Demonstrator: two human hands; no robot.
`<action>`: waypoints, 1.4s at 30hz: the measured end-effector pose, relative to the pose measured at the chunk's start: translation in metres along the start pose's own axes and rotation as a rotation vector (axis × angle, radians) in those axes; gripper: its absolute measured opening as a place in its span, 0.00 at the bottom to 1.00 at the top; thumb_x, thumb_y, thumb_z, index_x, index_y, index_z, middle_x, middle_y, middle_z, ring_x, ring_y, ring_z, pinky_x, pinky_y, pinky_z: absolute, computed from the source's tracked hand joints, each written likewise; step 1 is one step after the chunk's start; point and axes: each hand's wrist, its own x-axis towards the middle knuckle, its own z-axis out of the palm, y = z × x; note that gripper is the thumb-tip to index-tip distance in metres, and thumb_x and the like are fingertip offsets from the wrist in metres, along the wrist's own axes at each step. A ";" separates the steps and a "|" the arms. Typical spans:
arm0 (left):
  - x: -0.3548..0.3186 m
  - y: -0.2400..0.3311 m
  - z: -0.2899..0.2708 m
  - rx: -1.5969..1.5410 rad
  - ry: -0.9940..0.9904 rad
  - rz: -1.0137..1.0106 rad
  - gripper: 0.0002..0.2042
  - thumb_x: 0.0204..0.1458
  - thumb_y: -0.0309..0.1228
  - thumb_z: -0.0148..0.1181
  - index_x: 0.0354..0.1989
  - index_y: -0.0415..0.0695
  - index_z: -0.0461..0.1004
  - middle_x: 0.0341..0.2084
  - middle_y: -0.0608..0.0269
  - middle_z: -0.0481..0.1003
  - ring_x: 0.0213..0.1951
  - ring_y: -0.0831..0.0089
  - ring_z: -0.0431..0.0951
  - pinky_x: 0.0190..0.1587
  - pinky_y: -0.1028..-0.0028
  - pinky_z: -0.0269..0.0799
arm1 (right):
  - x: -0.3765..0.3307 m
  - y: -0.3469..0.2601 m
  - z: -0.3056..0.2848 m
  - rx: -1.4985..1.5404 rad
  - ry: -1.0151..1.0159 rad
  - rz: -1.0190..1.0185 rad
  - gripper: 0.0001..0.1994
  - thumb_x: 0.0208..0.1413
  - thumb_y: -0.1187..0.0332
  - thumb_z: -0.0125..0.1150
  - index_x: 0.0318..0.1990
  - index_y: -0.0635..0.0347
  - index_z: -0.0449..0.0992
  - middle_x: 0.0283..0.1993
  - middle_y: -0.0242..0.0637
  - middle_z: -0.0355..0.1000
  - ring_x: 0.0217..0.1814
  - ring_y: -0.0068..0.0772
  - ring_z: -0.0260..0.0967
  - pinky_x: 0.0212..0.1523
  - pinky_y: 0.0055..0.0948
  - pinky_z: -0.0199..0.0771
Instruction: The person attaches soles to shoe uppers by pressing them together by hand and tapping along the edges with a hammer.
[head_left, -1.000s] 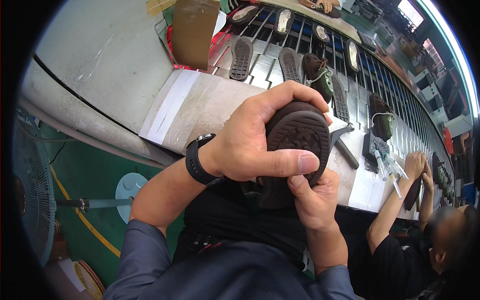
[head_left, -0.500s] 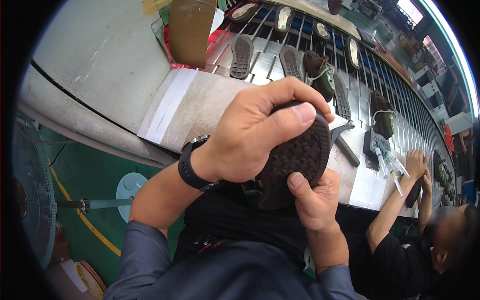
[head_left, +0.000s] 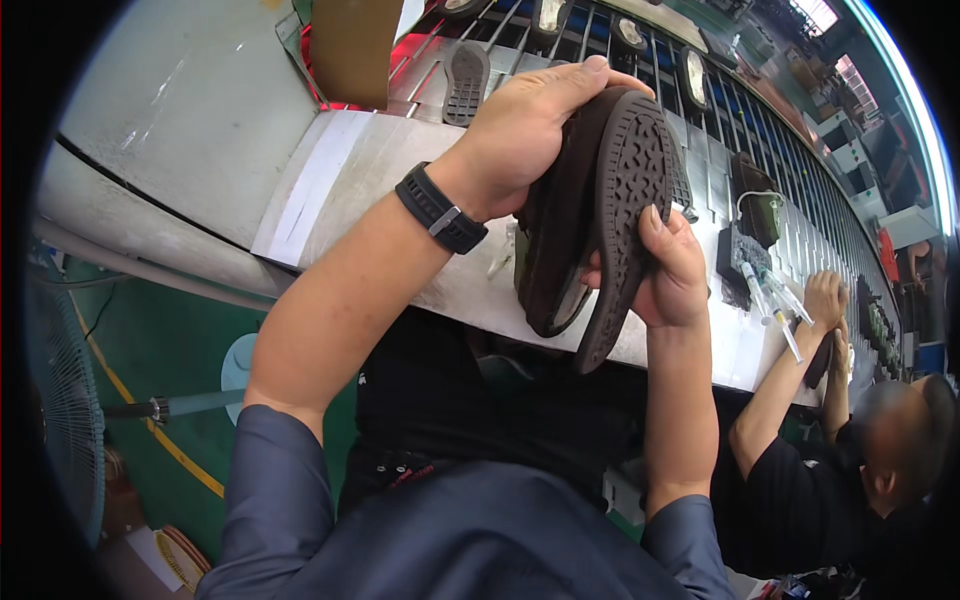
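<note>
One brown shoe (head_left: pixel 560 225) between hands (head_left: pixel 522 132): left hand (head_left: pixel 522 132) gripping far end, right hand (head_left: pixel 675 270) pinching sole (head_left: pixel 635 170).

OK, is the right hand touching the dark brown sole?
Touching. The head view shows the right hand holding the dark brown sole, its thumb laid over the tread near the edge.
</note>
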 end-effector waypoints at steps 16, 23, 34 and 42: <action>0.007 -0.015 -0.020 0.150 -0.023 0.168 0.21 0.69 0.42 0.60 0.61 0.38 0.77 0.48 0.59 0.83 0.48 0.76 0.84 0.53 0.74 0.82 | 0.011 0.006 0.003 -0.041 0.071 -0.032 0.18 0.73 0.65 0.55 0.60 0.72 0.70 0.49 0.53 0.79 0.41 0.44 0.84 0.39 0.45 0.93; 0.003 -0.015 -0.030 0.182 -0.114 0.196 0.26 0.66 0.38 0.65 0.69 0.41 0.70 0.54 0.59 0.80 0.53 0.75 0.82 0.57 0.73 0.80 | 0.012 0.004 0.001 -0.042 0.085 -0.022 0.18 0.73 0.65 0.55 0.60 0.72 0.69 0.48 0.52 0.79 0.40 0.43 0.84 0.38 0.44 0.93; -0.044 0.015 -0.030 0.259 -0.223 0.276 0.33 0.66 0.45 0.63 0.71 0.33 0.64 0.63 0.41 0.75 0.64 0.58 0.77 0.68 0.61 0.71 | -0.016 0.013 0.059 -0.369 0.104 -0.016 0.26 0.70 0.59 0.59 0.62 0.78 0.66 0.49 0.56 0.79 0.41 0.46 0.84 0.40 0.43 0.91; -0.138 0.045 -0.004 0.445 0.106 0.292 0.29 0.67 0.45 0.50 0.64 0.29 0.71 0.62 0.36 0.75 0.61 0.52 0.79 0.66 0.56 0.73 | -0.038 0.046 0.101 -0.917 0.101 -0.293 0.11 0.71 0.66 0.61 0.39 0.67 0.77 0.21 0.30 0.69 0.21 0.21 0.63 0.25 0.26 0.65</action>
